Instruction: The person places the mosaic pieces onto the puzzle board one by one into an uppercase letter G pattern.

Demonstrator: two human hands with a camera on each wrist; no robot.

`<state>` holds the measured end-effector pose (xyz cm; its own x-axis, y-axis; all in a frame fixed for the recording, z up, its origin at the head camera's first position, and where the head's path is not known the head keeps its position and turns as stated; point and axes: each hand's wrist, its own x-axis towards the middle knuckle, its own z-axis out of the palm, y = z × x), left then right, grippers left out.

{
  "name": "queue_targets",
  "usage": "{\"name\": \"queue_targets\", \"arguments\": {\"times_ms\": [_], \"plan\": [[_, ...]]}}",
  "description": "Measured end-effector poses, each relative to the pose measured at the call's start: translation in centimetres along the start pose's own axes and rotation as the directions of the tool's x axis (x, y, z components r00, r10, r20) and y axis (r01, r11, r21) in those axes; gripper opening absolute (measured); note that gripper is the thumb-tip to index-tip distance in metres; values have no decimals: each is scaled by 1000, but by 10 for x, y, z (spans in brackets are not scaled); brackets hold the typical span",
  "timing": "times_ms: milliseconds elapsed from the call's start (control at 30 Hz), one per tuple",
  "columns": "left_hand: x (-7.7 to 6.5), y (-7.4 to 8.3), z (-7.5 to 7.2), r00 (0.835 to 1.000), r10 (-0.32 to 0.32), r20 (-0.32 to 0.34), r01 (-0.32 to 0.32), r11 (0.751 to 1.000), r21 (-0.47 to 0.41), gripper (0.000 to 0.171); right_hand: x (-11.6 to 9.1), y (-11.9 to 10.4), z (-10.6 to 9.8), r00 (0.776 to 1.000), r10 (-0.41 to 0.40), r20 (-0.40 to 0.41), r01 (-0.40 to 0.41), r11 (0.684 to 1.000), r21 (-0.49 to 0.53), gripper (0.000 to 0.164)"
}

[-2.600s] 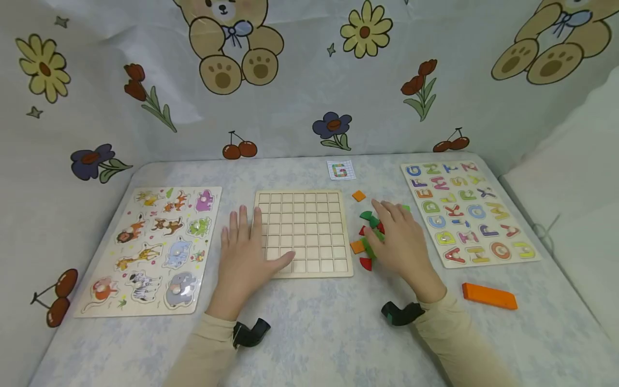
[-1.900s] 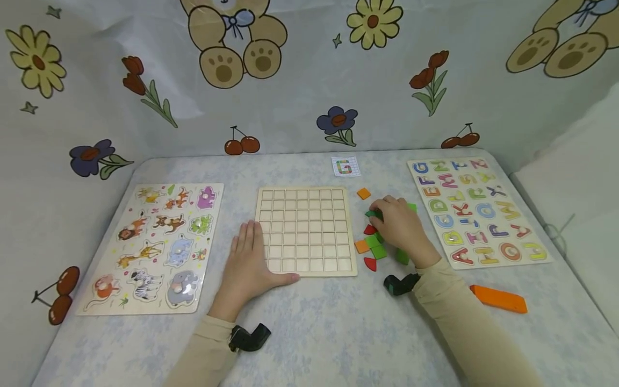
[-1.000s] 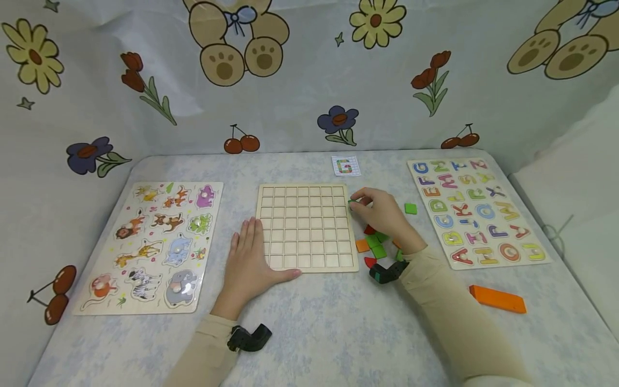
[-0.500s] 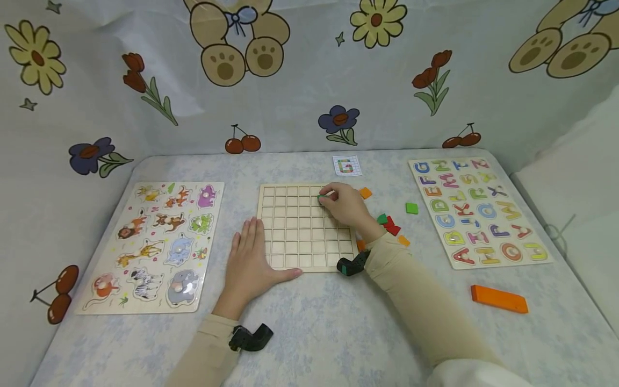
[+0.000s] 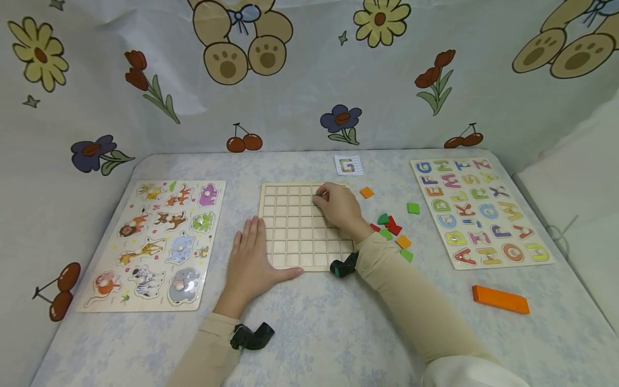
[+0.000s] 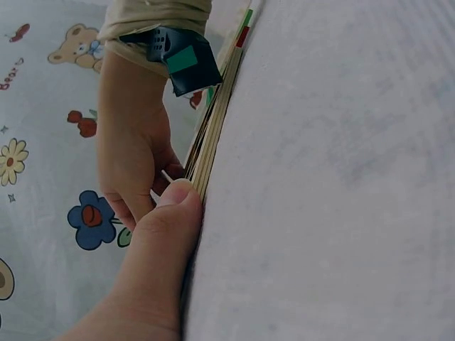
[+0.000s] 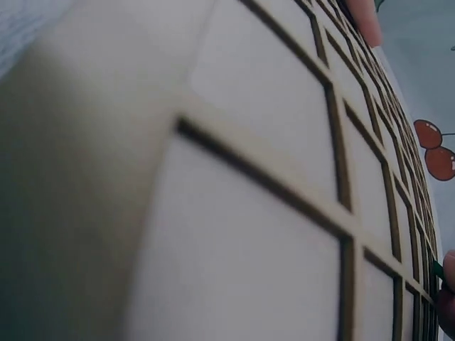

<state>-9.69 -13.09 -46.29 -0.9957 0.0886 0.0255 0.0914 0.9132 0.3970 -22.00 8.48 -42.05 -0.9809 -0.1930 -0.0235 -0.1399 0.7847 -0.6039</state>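
A wooden grid board (image 5: 290, 231) lies mid-table. My left hand (image 5: 246, 266) rests flat at its left front corner, fingers straight along the left side and thumb (image 6: 167, 220) against the front edge. Over the board's far right part, my right hand (image 5: 340, 207) pinches a small dark green piece (image 7: 437, 270) between thumb and fingertips, close over the grid cells. The hand covers most of that piece. Right of the board lie loose pieces: red ones (image 5: 395, 229), a dark green one (image 5: 383, 219), light green squares (image 5: 413, 208) and orange squares (image 5: 366, 192).
A pattern card (image 5: 348, 165) with a coloured G lies behind the board. An animal puzzle (image 5: 159, 247) is at the left, an alphabet puzzle (image 5: 471, 212) at the right. An orange block (image 5: 500, 299) lies in front of the alphabet puzzle.
My right hand took a dark green piece from the loose pieces and carried it left over the board's far right part. My left hand slid off the grid to the board's left and front edges.
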Motion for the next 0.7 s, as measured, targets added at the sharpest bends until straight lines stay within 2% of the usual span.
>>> {"name": "queue_targets", "arguments": {"times_ms": [167, 567, 700], "plan": [[0, 0, -1, 1000, -6, 10, 6, 1000, 0, 151, 0, -2, 1, 1000, -10, -7, 9, 999, -38, 23], [0, 0, -1, 1000, -5, 11, 5, 1000, -8, 151, 2, -4, 2, 999, 5, 52, 0, 996, -93, 24], [0, 1, -2, 1000, -1, 9, 1, 1000, -8, 151, 1, -4, 1, 997, 5, 78, 4, 994, -111, 19]]}}
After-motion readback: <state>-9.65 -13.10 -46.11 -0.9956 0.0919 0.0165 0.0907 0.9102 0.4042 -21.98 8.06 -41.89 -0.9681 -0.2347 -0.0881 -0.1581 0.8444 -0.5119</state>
